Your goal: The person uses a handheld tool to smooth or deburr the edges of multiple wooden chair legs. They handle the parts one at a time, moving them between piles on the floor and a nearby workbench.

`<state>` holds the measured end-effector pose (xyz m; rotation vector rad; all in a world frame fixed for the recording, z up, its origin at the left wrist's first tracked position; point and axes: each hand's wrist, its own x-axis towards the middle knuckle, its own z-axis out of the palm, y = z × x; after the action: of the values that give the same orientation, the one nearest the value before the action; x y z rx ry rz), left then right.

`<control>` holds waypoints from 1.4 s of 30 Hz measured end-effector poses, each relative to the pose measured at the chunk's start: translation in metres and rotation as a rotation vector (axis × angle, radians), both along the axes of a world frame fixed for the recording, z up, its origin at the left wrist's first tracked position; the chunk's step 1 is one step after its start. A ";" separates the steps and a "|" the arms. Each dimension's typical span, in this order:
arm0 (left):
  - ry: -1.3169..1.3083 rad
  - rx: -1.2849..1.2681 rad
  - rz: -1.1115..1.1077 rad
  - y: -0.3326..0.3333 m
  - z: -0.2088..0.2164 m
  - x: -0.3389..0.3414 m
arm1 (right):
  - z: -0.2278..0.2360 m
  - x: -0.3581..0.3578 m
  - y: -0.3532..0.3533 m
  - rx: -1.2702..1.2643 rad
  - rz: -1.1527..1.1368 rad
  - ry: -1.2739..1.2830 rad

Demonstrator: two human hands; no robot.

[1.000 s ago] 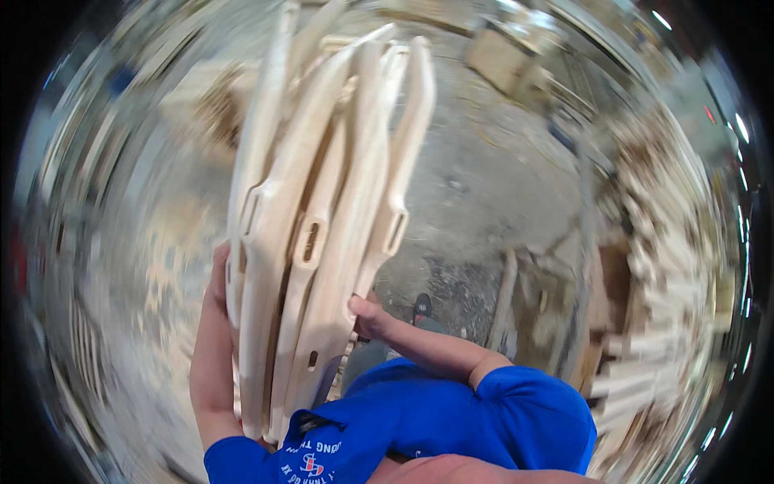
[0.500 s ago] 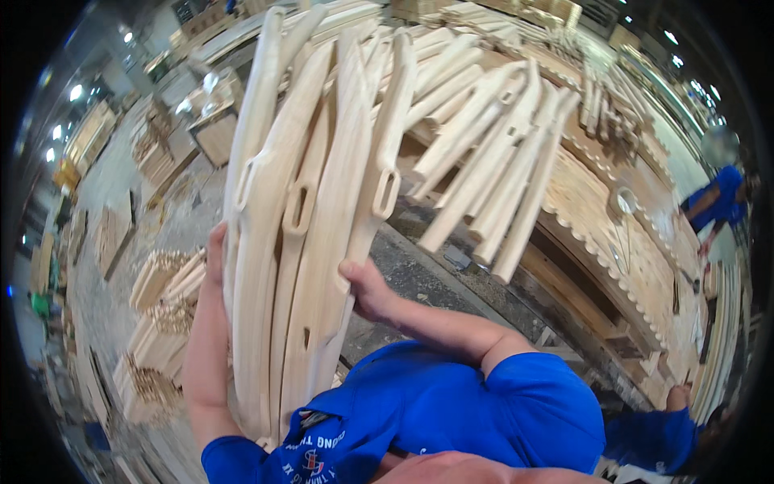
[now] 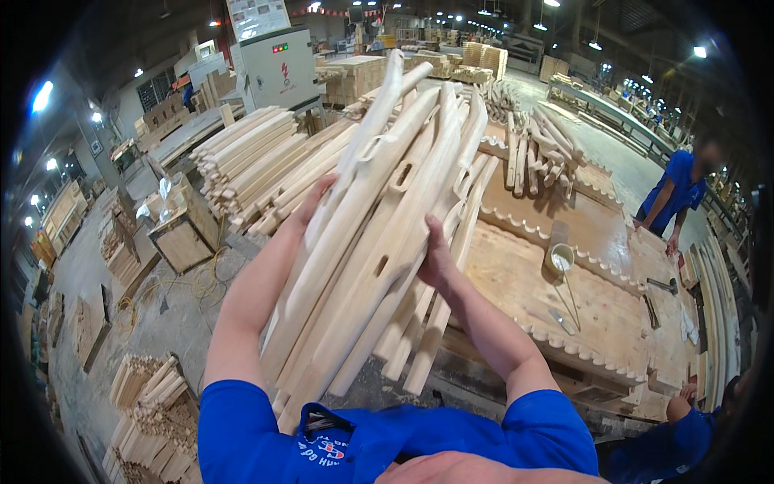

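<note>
A bundle of several long, pale wooden chair-leg-like pieces (image 3: 375, 218), bent near the upper part and cut with oval slots, lies slanted between my hands. My left hand (image 3: 317, 199) presses against the bundle's left side, its fingers partly hidden behind the wood. On the right side my right hand (image 3: 436, 254) grips the bundle with the thumb up along the outer piece. More pieces of the same kind (image 3: 427, 343) show under and beside the bundle at the table's edge. Whether the bundle rests on them I cannot tell.
A wooden worktable with scalloped strips (image 3: 516, 278) extends to the right, bearing a bowl (image 3: 559, 258) and a brush-like tool (image 3: 562, 321). Stacked square timber (image 3: 250, 161) stands far left, near a grey electrical cabinet (image 3: 278, 71). A co-worker in blue (image 3: 676, 189) stands at the table's far right.
The bundle has swung from upright at the left to a rightward slant beside the table's loose pieces, with both hands still on it. My view has lifted, showing more of the hall.
</note>
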<state>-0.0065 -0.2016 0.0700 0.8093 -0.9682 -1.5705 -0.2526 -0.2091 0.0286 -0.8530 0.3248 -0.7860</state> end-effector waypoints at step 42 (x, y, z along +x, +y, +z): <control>-0.905 -0.080 -0.017 0.112 0.035 -0.132 | 0.016 -0.036 -0.067 0.076 0.118 0.321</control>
<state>-0.1384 -0.0894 0.1051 1.5034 -1.6555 -1.1418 -0.2889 -0.2757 0.0441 -0.9184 0.5791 -0.5227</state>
